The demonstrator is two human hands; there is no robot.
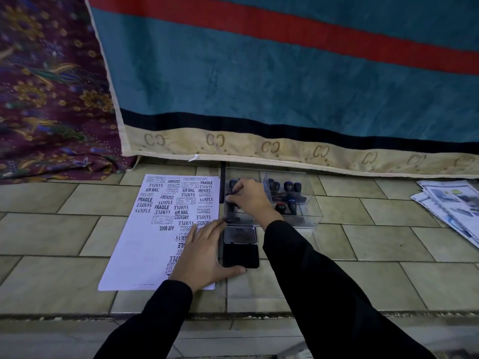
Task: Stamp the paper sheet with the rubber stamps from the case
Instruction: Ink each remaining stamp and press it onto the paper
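Clear plastic forms the case (pixel 308 221), which stands open on the tiled floor (pixel 363 242) just beyond and to the right of the paper sheet (pixel 145 242). The right hand (pixel 248 198) reaches into the case's left half, its fingers curled round the dark handle of a rubber stamp (pixel 231 187) that stands roughly upright there. The other stamps (pixel 287 186), dark with blue or red tops, stand in the right half, clear of the hand.

An ink pad (pixel 241 252) lies open between the sheet and the case, with its lid tipped up on the far side. The left hand (pixel 204 255) rests palm down over the sheet's right edge, fingers spread and fairly straight. Its thumb lies along the pad's near edge and its fingertips reach towards the pad's far left corner. The sheet's upper and middle parts carry many black imprints such as FRAGILE, SAMPLE and AIR MAIL.

Behind hang a teal rug (pixel 259 86) with a red stripe and a floral cloth (pixel 46 86). Printed leaflets (pixel 451 203) lie at far right.
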